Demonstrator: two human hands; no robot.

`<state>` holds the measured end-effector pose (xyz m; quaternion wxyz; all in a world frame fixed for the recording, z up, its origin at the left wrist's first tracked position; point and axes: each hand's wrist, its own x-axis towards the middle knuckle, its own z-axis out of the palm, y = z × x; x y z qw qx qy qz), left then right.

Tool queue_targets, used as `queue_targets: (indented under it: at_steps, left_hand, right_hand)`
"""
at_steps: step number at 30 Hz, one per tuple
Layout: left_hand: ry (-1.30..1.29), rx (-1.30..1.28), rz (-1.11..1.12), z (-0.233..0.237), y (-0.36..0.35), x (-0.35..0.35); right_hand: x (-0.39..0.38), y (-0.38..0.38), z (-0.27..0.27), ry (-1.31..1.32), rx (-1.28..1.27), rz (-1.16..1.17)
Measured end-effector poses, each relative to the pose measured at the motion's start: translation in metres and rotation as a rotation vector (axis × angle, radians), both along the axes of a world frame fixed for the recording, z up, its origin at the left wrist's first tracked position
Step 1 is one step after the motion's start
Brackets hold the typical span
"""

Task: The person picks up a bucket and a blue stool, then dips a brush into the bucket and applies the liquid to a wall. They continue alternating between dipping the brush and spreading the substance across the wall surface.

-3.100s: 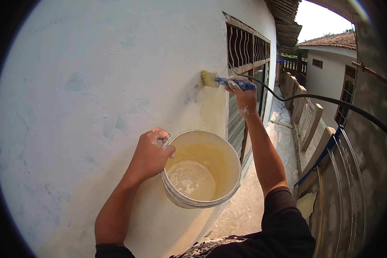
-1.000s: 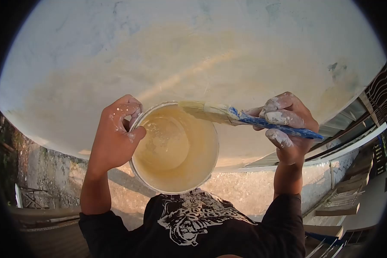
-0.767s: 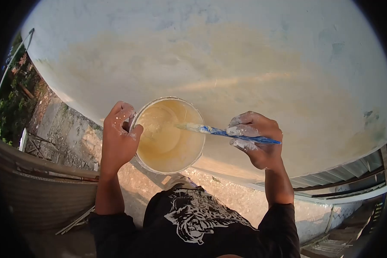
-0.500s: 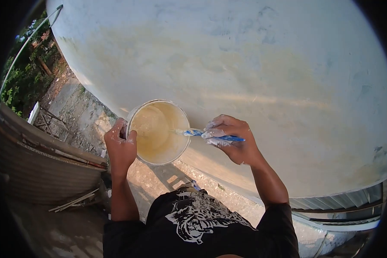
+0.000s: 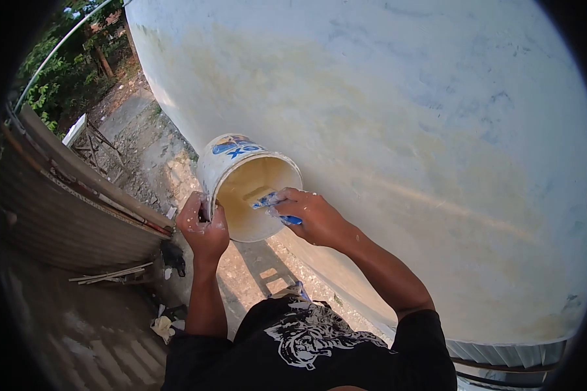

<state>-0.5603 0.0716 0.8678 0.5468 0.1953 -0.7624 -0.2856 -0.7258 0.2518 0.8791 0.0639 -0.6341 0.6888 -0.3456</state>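
Note:
My left hand (image 5: 203, 225), flecked with white, grips the near-left rim of a white plastic bucket (image 5: 216, 159) with blue lettering. The bucket is tipped so its mouth faces me, and yellowish, pale residue coats the inside. In my right hand (image 5: 304, 214) is a paintbrush (image 5: 266, 199) with a blue handle, its bristle end inside the bucket's mouth. White smears cover the right fingers. Beyond the bucket rises a large, curved, whitish wall (image 5: 385, 124) with yellow-green stains.
A corrugated curved surface (image 5: 78, 221) stands at the left, with thin sticks (image 5: 111, 275) beside it. Rubble ground (image 5: 134, 153) and green plants (image 5: 59, 78) lie at the upper left. A ladder-like shadow (image 5: 267, 267) falls on the ground below the bucket.
The bucket has tipped further, so its lettered side now shows. My right hand has moved left and the brush has gone deeper into the bucket. The view has turned slightly.

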Motion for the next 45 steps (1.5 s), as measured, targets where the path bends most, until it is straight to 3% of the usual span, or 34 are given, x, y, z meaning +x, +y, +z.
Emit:
queue_targets:
  at_steps: [8,14,18,20,21,23,25,27,30,34,36,40,45]
  left_hand:
    - [0.01,-0.016,0.011,0.014,0.014,0.004]
    - [0.011,0.008,-0.003,0.023,0.023,0.005]
    - [0.051,0.062,-0.056,0.034,0.024,0.007]
    - [0.037,0.071,-0.056,0.049,0.024,0.009]
    - [-0.002,0.136,-0.091,0.057,0.022,0.007]
    - [-0.025,0.199,-0.136,0.068,0.017,0.003]
    - [-0.154,0.211,-0.225,0.076,0.009,0.0]
    - [-0.162,0.212,-0.289,0.085,0.005,-0.006]
    - [-0.322,0.142,-0.351,0.116,0.012,-0.013]
    - [-0.424,0.041,-0.51,0.157,0.02,-0.024]
    - [-0.482,-0.013,-0.574,0.183,0.031,-0.032]
    - [-0.499,-0.284,-0.643,0.236,0.061,-0.047]
    - [-0.521,-0.309,-0.785,0.283,0.098,-0.076]
  right_hand:
    - [0.004,-0.005,-0.009,0.228,0.113,0.05]
    - [0.005,0.007,0.01,0.209,0.15,0.055]
    - [0.007,0.022,0.025,0.148,-0.062,0.032]
    - [0.007,0.031,0.045,-0.127,-0.261,-0.005]
    - [0.006,0.033,0.05,-0.114,-0.263,-0.001]
    - [0.004,0.041,0.059,-0.762,-0.342,-0.182]
    - [-0.006,0.054,0.071,-0.675,-0.334,-0.231]
    - [-0.014,0.063,0.07,-0.94,-0.458,-0.142]
    - [-0.011,0.08,0.085,-0.916,-0.485,-0.109]
    - [0.006,0.11,0.123,-0.596,-0.42,-0.233]
    - [0.008,0.129,0.142,0.018,-0.464,-0.111]
    - [0.016,0.17,0.178,0.176,-0.473,-0.165]
    - [0.022,0.233,0.229,0.499,-0.552,-0.318]
